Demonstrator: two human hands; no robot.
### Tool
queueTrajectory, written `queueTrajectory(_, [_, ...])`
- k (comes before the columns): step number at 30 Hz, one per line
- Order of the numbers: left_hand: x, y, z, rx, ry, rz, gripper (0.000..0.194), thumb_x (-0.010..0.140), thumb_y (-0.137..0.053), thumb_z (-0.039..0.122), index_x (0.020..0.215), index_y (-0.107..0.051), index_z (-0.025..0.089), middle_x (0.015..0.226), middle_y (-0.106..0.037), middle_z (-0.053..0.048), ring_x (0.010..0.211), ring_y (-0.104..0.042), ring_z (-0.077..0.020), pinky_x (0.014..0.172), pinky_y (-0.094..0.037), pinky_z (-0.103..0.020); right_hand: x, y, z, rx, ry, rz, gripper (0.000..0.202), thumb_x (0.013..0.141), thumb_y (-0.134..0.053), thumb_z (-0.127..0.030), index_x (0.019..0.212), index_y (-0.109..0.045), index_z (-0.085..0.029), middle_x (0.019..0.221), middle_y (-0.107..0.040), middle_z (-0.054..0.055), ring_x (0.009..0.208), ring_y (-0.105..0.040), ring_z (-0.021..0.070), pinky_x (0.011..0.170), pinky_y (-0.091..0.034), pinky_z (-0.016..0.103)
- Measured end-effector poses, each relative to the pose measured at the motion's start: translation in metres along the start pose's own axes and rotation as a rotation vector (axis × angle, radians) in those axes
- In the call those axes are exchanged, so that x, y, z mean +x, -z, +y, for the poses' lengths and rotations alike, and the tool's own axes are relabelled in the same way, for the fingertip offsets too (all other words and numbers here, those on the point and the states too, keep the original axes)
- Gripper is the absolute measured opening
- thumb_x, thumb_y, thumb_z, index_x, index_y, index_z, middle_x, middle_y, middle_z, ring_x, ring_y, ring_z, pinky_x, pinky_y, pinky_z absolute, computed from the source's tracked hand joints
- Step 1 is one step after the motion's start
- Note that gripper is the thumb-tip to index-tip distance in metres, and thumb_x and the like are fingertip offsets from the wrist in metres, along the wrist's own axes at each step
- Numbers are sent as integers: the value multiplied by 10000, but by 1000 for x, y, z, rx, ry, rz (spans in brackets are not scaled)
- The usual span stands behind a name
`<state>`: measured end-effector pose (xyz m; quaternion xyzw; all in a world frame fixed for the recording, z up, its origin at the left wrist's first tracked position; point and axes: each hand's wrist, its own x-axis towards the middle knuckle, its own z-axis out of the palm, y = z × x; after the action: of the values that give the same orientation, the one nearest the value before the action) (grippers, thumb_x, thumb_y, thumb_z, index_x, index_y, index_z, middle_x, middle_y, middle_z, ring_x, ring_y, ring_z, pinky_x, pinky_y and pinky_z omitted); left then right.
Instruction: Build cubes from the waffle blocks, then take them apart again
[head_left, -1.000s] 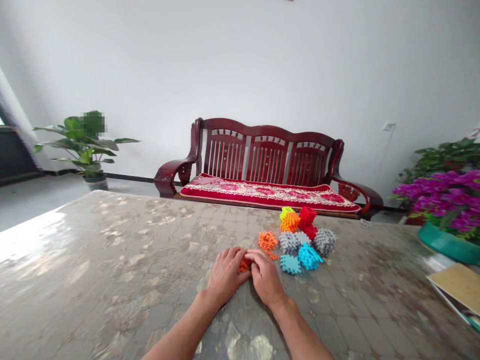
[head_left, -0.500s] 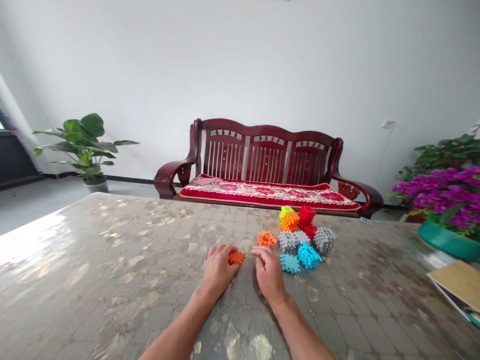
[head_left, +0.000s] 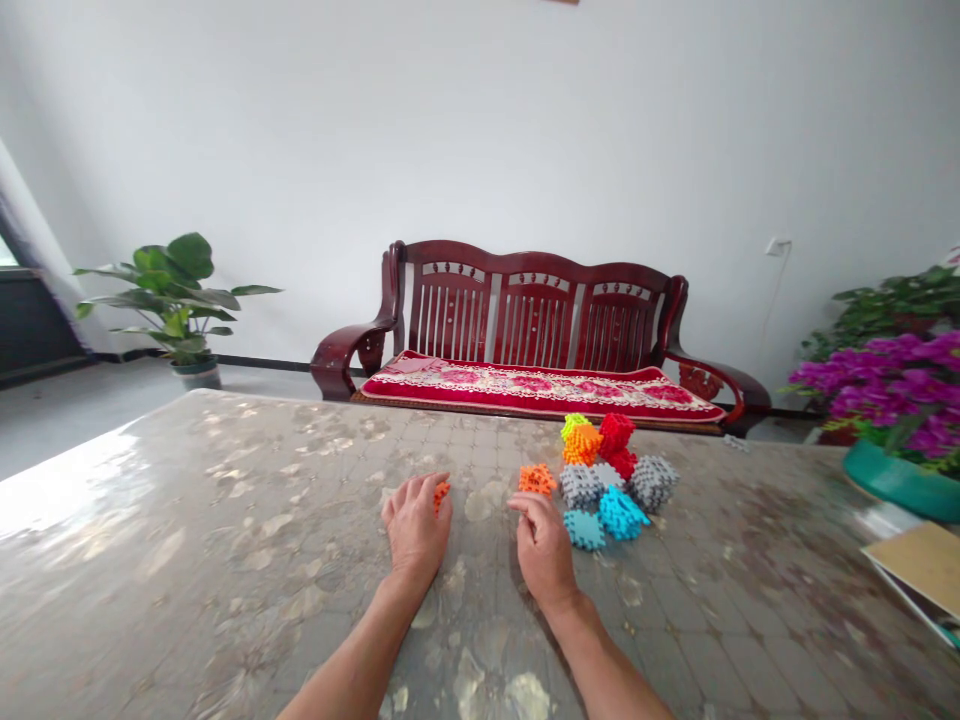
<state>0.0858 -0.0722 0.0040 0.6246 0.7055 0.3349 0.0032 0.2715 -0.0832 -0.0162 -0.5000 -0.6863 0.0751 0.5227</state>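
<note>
My left hand (head_left: 415, 527) is curled over an orange interlocking tile (head_left: 441, 495) with toothed edges, which shows between its thumb and index finger. The rest of that tile is hidden by the hand. To the right, my right hand (head_left: 544, 550) rests on the table, fingers half bent and the index finger pointing left, with nothing visible in it. Just beyond its fingers lies an orange toothed piece (head_left: 537, 480). A flat teal tile (head_left: 584, 530) lies to its right, beside a bright blue toothed block (head_left: 622, 513).
Behind the blue block are grey toothed blocks (head_left: 654, 483), red ones (head_left: 616, 433), an orange block (head_left: 581, 444) and a yellow-green one (head_left: 574, 425). Purple flowers in a teal planter (head_left: 900, 480) and a tan book (head_left: 915, 562) occupy the table's right side. A wooden bench (head_left: 532, 300) stands beyond.
My left hand has moved left, away from the right hand, with the orange tile. That tile has turned and shows less. The right hand has barely moved.
</note>
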Motion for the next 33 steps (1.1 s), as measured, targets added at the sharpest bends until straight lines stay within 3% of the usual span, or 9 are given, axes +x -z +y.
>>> queueTrajectory(8, [-4, -12, -1, -130, -303, -224, 412, 778, -476, 81, 1132, -620, 235, 1189, -637, -52, 1137, -557, -206, 1008, -406, -366, -1, -2, 2, -254, 50, 80, 556, 762, -404, -35, 1288, -502, -186, 1283, -551, 113, 1256, -444, 234, 1073, -375, 502])
queueTrajectory(15, [-7, -13, -1, -316, -473, -360, 408, 802, -439, 74, 1081, -666, 264, 1227, -638, -32, 1150, -570, -175, 1021, -431, -330, -4, -3, 2, -346, 102, 90, 614, 798, -384, -49, 1395, -372, -194, 1385, -455, 131, 1366, -327, 245, 1103, -346, 536])
queueTrajectory(19, [-4, -10, -1, -263, -391, -212, 371, 805, -452, 92, 1043, -677, 266, 1175, -661, -33, 1132, -566, -197, 1024, -414, -371, -5, -5, 1, -425, 103, 85, 651, 796, -407, -67, 1429, -323, -195, 1449, -398, 141, 1394, -288, 260, 1111, -324, 545])
queueTrajectory(24, [-2, 0, -1, -71, -183, -44, 326, 840, -474, 158, 1072, -663, 286, 1157, -671, -28, 1115, -551, -227, 1025, -354, -416, -7, -13, 3, -542, 47, 49, 660, 799, -501, -125, 1434, -334, -189, 1535, -272, 157, 1429, -213, 308, 1122, -280, 557])
queueTrajectory(33, [1, 1, -8, 12, 4, -126, 319, 852, -459, 238, 1103, -651, 277, 1127, -685, -42, 1069, -561, -231, 985, -333, -425, 8, -18, 32, -627, 1, 13, 603, 801, -541, -197, 1391, -419, -169, 1538, -268, 164, 1428, -211, 320, 1097, -303, 513])
